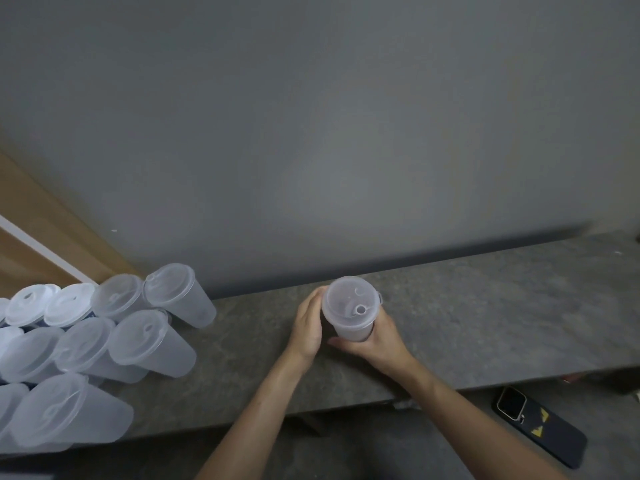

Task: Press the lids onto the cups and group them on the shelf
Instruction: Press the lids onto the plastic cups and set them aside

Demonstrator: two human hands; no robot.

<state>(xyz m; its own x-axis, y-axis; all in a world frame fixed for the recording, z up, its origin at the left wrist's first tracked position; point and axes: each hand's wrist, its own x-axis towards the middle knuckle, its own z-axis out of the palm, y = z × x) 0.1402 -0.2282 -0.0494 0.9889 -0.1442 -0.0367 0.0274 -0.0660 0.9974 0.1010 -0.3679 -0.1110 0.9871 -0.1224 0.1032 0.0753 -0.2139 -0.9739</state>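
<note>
The scene is dim and grey under soft, even light, with a faint brighter patch on the wall [311,188]. A dark shadow band runs along the back edge of the shelf [485,306]. The wide lens bows the shelf line and stretches the lidded cups [104,341] at the left edge, which look soft and slightly blurred.

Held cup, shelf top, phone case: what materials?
Held cup: frosted translucent plastic, matte; milky, see-through wall. Shelf top: mottled grey, matte, stone or concrete look; possibly laminate. Phone case: dark, matte, likely plastic or silicone; unclear.
</note>
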